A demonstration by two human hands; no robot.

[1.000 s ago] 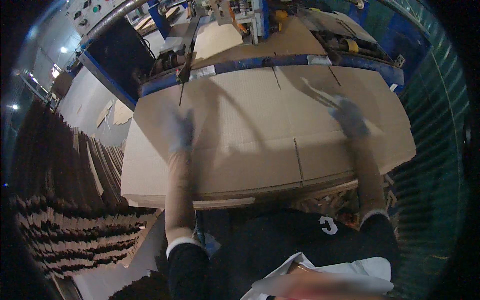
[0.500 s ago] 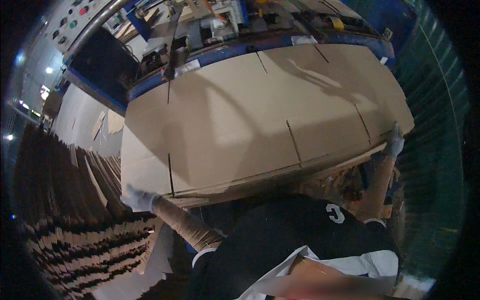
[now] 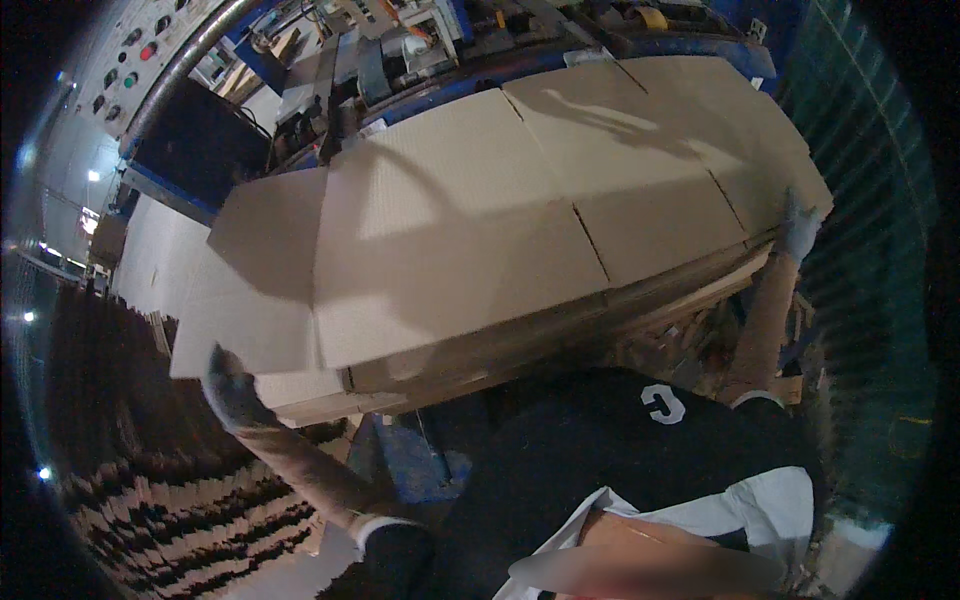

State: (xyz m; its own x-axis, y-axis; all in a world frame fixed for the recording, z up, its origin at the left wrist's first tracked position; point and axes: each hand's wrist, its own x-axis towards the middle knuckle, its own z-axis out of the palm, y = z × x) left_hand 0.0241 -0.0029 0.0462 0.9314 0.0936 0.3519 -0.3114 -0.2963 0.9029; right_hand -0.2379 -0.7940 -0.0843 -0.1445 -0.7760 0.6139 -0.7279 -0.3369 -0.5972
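Observation:
A wide brown cardboard sheet [image 3: 440,250] with dark cut slots and crease lines spans the space before me, its left flap bent along a crease. At its near left corner my left hand [image 3: 236,392], in a grey glove, is closed on the edge, thumb on top and fingers hidden below. My right hand [image 3: 798,232], gloved too, grips the right end, its other fingers mostly under the board. Beneath the lifted sheet, more flat cardboard [image 3: 310,398] shows along the near side.
Beyond the sheet stands a blue machine [image 3: 440,85] with rollers and metal parts. A control panel [image 3: 130,65] with coloured buttons is at the far left. Tall stacks of cardboard [image 3: 200,490] rise on my left. A green corrugated wall [image 3: 870,250] runs along the right.
The top sheet has risen off the cardboard beneath, its left flap bending and swinging left. My left hand has moved left with it; my right hand has risen slightly with the right end.

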